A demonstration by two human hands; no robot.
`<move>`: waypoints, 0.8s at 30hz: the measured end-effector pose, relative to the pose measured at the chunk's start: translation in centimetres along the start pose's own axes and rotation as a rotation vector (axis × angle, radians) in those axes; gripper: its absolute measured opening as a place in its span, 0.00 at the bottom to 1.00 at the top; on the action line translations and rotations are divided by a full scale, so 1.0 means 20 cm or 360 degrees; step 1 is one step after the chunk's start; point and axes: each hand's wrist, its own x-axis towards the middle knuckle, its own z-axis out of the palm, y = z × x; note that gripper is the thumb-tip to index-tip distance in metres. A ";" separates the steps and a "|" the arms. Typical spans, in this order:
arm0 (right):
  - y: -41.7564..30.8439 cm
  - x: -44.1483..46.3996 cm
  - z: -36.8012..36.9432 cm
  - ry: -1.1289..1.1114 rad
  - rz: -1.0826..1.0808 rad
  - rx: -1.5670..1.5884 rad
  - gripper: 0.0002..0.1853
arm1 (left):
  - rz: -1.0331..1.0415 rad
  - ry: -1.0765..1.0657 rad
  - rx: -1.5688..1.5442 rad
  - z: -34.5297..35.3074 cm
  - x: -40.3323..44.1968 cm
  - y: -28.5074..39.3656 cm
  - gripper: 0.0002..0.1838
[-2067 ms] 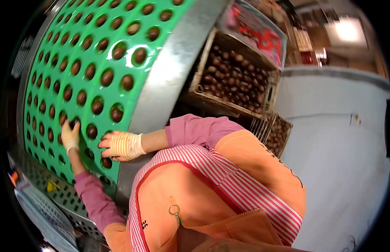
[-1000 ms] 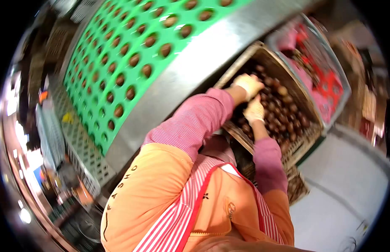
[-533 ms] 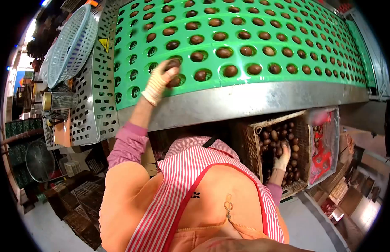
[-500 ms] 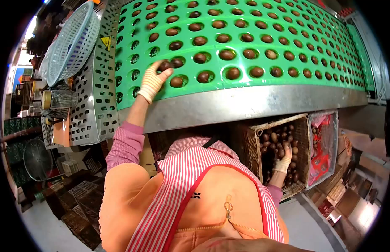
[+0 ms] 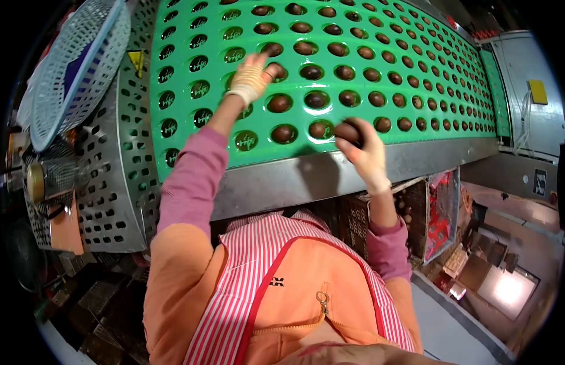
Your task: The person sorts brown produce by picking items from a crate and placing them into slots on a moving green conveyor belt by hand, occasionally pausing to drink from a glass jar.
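Two or so dark characters of chest print [image 5: 276,281], an X among them, show on the orange top [image 5: 319,258] at the lower centre of the head view, beside a striped apron [image 5: 218,316]; the yellow triangle [image 5: 136,61] at upper left carries a mark too small to make out, and so does the dark label [image 5: 540,181] at the right edge. The left hand [image 5: 249,78], wrapped in pale striped banding, reaches to the upper centre-left over a green tray [image 5: 185,128], its fingers bent at a brown piece [image 5: 276,72] in one of the tray's cups — whether they grip it or merely touch it, I cannot tell. Just right of centre, the right hand [image 5: 371,155] points up and leftward, thumb and fingers curled around a second brown piece [image 5: 347,131], grasping it above the tray's near edge. Rows of cups to the right hold similar pieces, while columns at the left show dark cup floors. Behind the right forearm, a brown crate [image 5: 357,225] shows a few pieces; next to it, a grey bin [image 5: 450,234] holds red material [image 5: 439,216]. At upper left, a pale blue basket [image 5: 97,79] leans over a perforated metal panel [image 5: 139,237], with something purple seen through it.
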 end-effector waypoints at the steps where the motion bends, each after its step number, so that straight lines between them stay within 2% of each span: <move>1: -0.14 0.04 0.10 -0.0066 -0.0094 -0.0255 0.27 | 0.0002 0.0124 -0.0231 -0.03 -0.02 -0.05 0.26; 3: -0.15 0.14 0.24 -0.0367 -0.0186 -0.0283 0.27 | -0.0121 0.0275 -0.0590 -0.13 -0.06 -0.06 0.26; 4: -0.08 0.19 0.30 -0.0468 -0.0432 -0.0554 0.27 | -0.0246 0.0300 -0.0718 -0.18 -0.11 -0.03 0.26; 6: 0.09 0.27 0.40 -0.0836 -0.0596 -0.1095 0.31 | -0.0200 0.0346 -0.0994 -0.15 -0.23 -0.08 0.27; 10: 0.14 0.35 0.18 -0.0729 -0.0719 -0.1346 0.34 | -0.0239 0.0207 -0.1083 -0.18 -0.44 0.02 0.27; 12: 0.08 0.46 0.13 -0.0656 -0.0853 -0.1590 0.31 | -0.0254 0.0111 -0.1152 -0.18 -0.50 0.02 0.27; 14: 0.18 0.58 0.10 -0.0590 -0.1033 -0.1555 0.24 | -0.0231 -0.0022 -0.1197 -0.12 -0.52 0.05 0.26; 15: 0.28 0.63 0.11 -0.0591 -0.1036 -0.1661 0.23 | -0.0080 0.0048 -0.1157 -0.07 -0.52 0.08 0.25; 16: 0.32 0.65 0.13 -0.0587 -0.1035 -0.1766 0.23 | -0.0038 -0.0035 -0.1112 -0.06 -0.51 0.12 0.24; 18: 0.34 0.58 0.18 -0.0250 -0.0826 -0.1825 0.23 | 0.0053 -0.0225 -0.1021 -0.05 -0.51 0.14 0.23; 20: 0.36 0.43 0.21 0.0246 -0.0656 -0.1616 0.23 | 0.0150 -0.0362 -0.0942 0.01 -0.51 0.20 0.19; 22: 0.32 0.24 0.23 0.0413 -0.0499 -0.1443 0.22 | 0.0357 -0.0395 -0.0855 0.10 -0.52 0.26 0.18; 24: 0.40 0.05 0.16 0.0458 -0.0437 -0.1027 0.23 | 0.0534 -0.0479 -0.0747 0.18 -0.50 0.46 0.18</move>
